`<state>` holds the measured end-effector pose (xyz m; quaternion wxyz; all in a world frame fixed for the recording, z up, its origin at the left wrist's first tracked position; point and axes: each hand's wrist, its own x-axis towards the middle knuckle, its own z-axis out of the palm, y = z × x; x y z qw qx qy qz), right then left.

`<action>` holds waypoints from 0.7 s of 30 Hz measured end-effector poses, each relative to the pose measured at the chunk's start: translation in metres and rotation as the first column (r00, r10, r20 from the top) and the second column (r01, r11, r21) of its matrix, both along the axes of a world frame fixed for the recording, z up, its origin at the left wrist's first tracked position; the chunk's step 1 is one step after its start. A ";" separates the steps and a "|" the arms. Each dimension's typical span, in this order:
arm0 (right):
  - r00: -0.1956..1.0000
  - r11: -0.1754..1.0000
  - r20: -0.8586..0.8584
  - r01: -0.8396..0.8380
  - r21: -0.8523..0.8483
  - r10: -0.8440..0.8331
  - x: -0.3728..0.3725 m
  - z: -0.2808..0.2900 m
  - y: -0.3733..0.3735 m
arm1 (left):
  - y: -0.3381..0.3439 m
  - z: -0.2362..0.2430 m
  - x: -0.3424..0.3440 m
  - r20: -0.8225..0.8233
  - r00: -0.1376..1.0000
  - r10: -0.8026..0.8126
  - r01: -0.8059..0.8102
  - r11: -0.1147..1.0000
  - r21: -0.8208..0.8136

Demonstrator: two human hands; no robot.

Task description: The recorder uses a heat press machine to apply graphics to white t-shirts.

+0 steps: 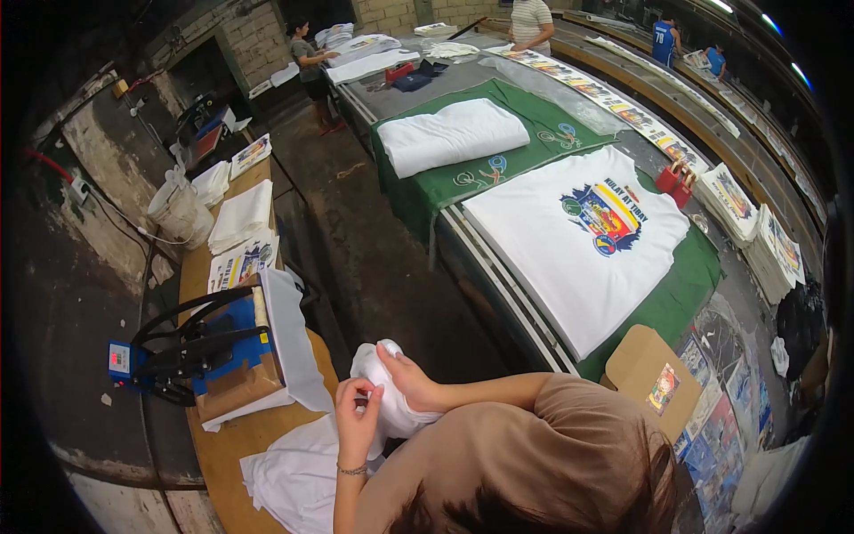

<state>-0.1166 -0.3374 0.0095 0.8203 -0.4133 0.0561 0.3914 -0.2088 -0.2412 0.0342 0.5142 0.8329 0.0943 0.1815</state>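
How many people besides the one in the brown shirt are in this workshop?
4, though others may be hidden. One in a grey top stands at the far table's left end, one in a striped shirt at its far end, two in blue shirts work top right.

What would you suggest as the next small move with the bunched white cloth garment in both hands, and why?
Probably pull the hands apart to open the bunched white cloth garment: left hand and right hand both grip it above the wooden table, beside the blue heat press.
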 end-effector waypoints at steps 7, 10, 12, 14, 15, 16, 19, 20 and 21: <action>0.998 1.000 0.057 0.000 0.018 -0.001 0.004 -0.015 -0.007 | -0.009 -0.003 -0.004 -0.017 0.999 0.035 -0.036 0.997 -0.071; 0.994 0.998 0.092 0.059 -0.027 -0.056 0.003 -0.022 -0.007 | -0.009 -0.007 -0.004 0.014 1.000 0.017 -0.018 0.999 0.048; 0.996 0.976 0.093 0.013 -0.218 0.007 0.001 -0.024 -0.009 | -0.010 -0.009 -0.006 0.020 1.000 0.012 -0.013 0.999 0.044; 0.986 0.978 0.108 0.145 -0.148 -0.129 -0.003 -0.023 -0.008 | -0.011 -0.011 -0.007 -0.024 0.999 0.040 -0.041 0.999 -0.024; 0.985 0.979 0.123 0.142 -0.145 -0.124 -0.003 -0.022 -0.010 | -0.012 -0.012 -0.007 -0.008 0.998 0.061 -0.062 0.997 -0.042; 0.988 0.987 0.132 0.101 -0.121 -0.085 -0.004 -0.020 -0.012 | -0.014 -0.012 -0.008 -0.044 0.997 0.068 -0.072 0.993 -0.092; 0.985 0.983 0.151 0.102 -0.156 -0.078 -0.003 -0.017 -0.014 | -0.016 -0.011 -0.007 0.032 0.999 0.019 -0.020 1.000 0.019; 0.985 0.979 0.148 0.110 -0.174 -0.084 -0.002 -0.017 -0.015 | -0.017 -0.010 -0.006 0.040 0.999 0.004 -0.005 0.999 0.032; 0.984 0.980 0.150 0.117 -0.160 -0.093 -0.002 -0.018 -0.017 | -0.018 -0.009 -0.006 0.049 0.999 -0.013 0.009 0.998 0.067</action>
